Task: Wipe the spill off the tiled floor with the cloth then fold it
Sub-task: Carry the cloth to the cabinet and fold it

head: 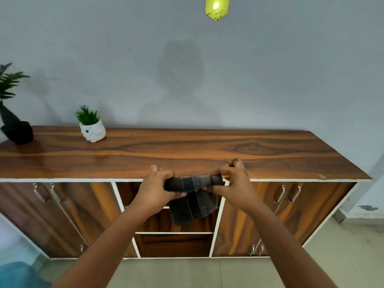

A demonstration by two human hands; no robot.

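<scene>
My fingers [223, 173] are curled tight on the cloth [192, 199], both hands pinching its top edge; my left hand [156, 187] grips the left end with the thumb over the bunched roll, my right hand [232, 181] clamps the right end, and the dark checked cloth hangs between them in the air, its lower half drooping in front of the cabinet's [62, 215] middle drawers, just below the front lip of the tabletop [187, 150]; it touches neither surface as far as I can tell; I judge the wiping is behind me and the folding is in hand; the top edge is already rolled and lumpy, so the fold could come out crooked if I bring the ends together unevenly; a slack pinch on either side would let a corner slip and the cloth drop to the tiled floor [187, 273]; further out, a white owl planter [92, 132] and a black potted plant [14, 129] stand well apart at the far left.
</scene>
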